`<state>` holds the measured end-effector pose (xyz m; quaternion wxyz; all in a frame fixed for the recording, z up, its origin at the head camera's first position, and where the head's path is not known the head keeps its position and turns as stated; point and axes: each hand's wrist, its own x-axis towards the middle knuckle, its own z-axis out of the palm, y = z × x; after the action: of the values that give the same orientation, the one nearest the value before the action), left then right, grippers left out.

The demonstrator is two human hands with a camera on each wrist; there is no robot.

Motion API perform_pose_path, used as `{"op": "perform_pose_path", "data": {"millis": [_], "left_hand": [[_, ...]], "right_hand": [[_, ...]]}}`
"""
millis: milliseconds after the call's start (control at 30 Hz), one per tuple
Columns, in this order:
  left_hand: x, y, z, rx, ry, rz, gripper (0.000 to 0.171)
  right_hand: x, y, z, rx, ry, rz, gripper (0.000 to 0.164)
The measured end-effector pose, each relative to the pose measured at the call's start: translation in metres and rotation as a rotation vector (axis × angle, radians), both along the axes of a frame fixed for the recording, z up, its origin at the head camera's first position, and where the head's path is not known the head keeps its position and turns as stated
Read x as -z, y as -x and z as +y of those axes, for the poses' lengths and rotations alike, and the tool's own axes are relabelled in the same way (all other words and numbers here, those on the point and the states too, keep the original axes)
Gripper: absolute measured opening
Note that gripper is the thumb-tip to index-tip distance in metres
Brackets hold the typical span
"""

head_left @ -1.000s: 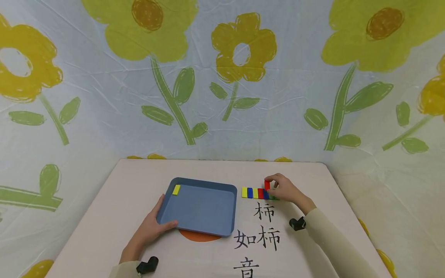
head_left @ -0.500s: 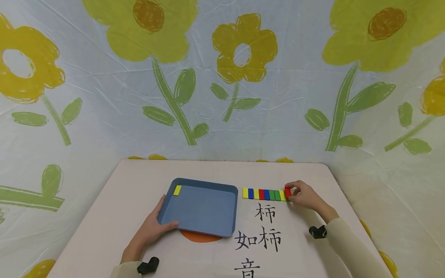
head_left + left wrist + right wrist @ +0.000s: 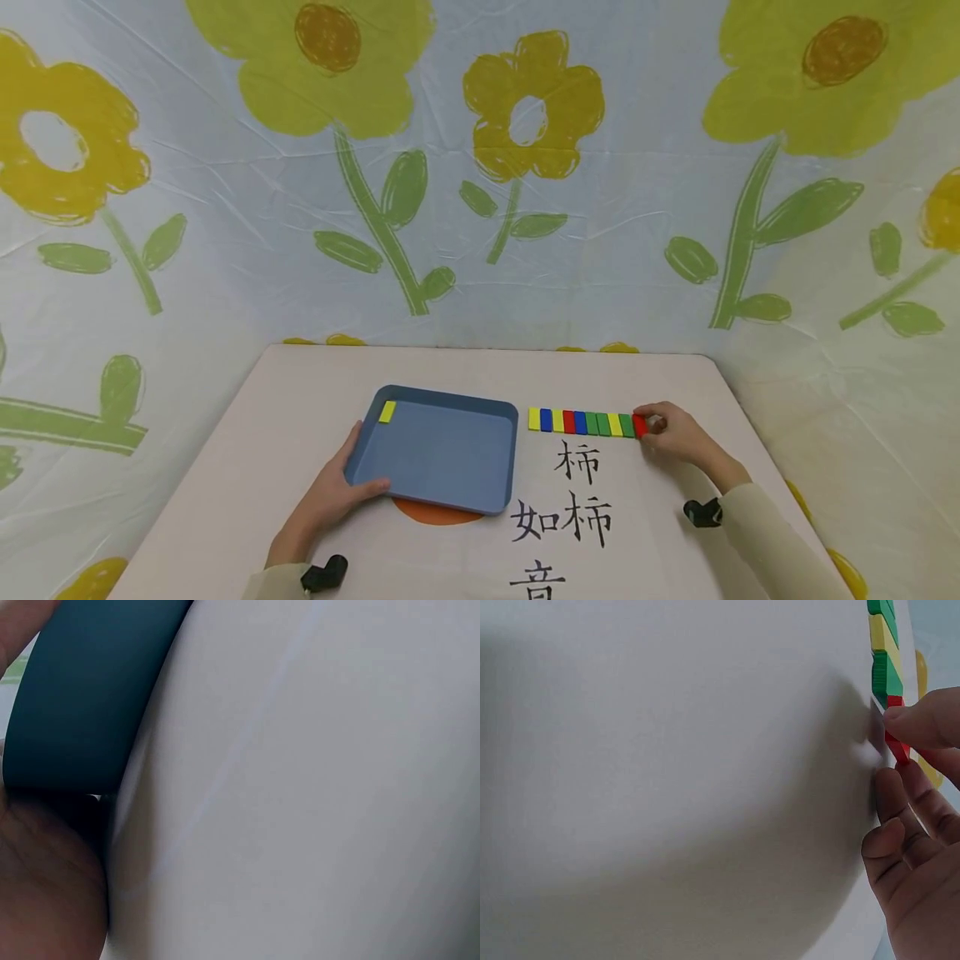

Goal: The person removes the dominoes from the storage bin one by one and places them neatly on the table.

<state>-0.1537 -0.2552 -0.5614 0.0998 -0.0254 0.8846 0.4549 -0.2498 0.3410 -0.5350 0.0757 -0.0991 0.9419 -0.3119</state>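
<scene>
My left hand (image 3: 330, 492) holds the near left corner of a blue-grey tray (image 3: 442, 458), its thumb at the front rim and its fingers along the left side. In the left wrist view the tray's dark wall (image 3: 82, 705) lies against the palm. Inside the tray, at the far left, is one yellow domino (image 3: 387, 412). Right of the tray runs a row of yellow, blue, red and green dominoes (image 3: 592, 423). At its right end my right hand (image 3: 675, 433) pinches a red domino (image 3: 640, 425), beside a green domino (image 3: 885, 675), between thumb and fingertips.
The pale table mat (image 3: 225, 483) bears black written characters (image 3: 577, 462) and an orange round print (image 3: 435, 512), partly under the tray. A flower-printed cloth (image 3: 585, 267) stands behind and at both sides of the table.
My right hand has carried the red domino rightward from above the row to its right end and lowered it beside the green one. The left hand keeps its hold on the tray.
</scene>
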Motion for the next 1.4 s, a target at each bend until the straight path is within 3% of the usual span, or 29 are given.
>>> {"op": "perform_pose_path", "data": {"millis": [1400], "left_hand": [[-0.0001,0.0005,-0.0014,-0.002,-0.018,-0.013,0.119]], "right_hand": [[0.0090,0.0043,-0.0019,-0.019,-0.027,0.016,0.045]]}}
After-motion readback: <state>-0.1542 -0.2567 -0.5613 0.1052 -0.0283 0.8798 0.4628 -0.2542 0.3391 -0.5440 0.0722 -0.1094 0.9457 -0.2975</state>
